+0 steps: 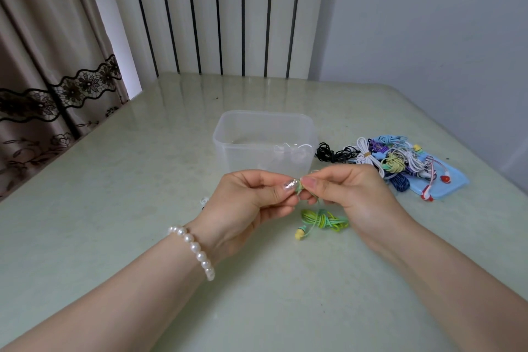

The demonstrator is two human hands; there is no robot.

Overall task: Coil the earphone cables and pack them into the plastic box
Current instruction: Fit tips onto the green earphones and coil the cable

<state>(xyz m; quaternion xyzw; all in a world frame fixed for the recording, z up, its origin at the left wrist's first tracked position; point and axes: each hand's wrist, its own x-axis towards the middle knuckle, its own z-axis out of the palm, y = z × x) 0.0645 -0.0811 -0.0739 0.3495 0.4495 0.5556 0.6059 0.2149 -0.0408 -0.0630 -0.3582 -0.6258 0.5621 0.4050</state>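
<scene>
Green earphone cable [324, 219] pinched between left hand [251, 203] and right hand [351, 194] thumbs, loose coil on table [114, 208], plastic box [264, 141] behind, cable pile [394, 160] at right.

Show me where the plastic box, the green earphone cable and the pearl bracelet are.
plastic box [264, 157], head view, on its front wall.
green earphone cable [324, 220], head view, on the bundled loops lying on the table.
pearl bracelet [197, 250], head view, on the middle pearls at the left wrist.
</scene>
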